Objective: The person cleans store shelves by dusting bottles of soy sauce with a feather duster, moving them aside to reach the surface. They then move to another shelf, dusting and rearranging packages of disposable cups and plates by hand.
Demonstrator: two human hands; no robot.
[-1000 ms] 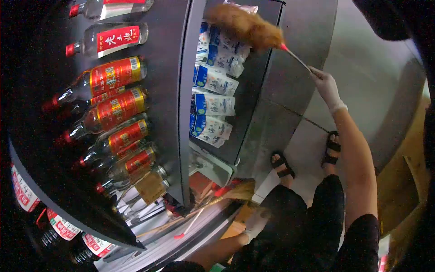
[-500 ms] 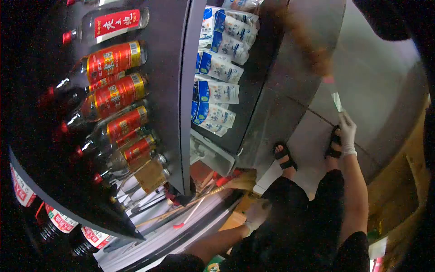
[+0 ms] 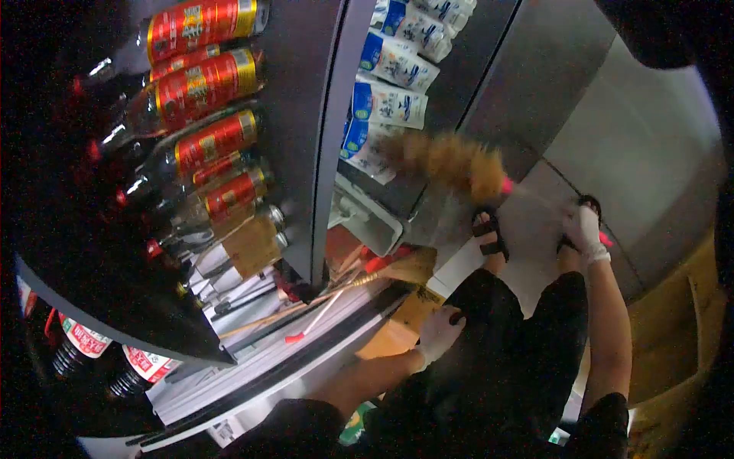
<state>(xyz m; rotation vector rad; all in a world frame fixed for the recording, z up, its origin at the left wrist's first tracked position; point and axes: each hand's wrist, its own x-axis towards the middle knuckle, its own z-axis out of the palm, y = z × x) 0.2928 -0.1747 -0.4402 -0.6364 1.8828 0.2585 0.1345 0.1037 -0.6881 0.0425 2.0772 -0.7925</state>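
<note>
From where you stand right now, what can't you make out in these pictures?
All in the head view:
Whether the duster touches the white packets: motion blur.
Exact finger positions of the right hand: also blurred.
What the dark spot by the left hand is: too small.
The rest of the dark bottles: hidden by the shelf edge.

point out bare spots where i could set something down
Bare: the upper shelf strip between the bottles and its edge; the lower shelf strip beside the pouches; the floor beyond the sandals. Crowded: among the bottles, around the broom, under the duster.
</note>
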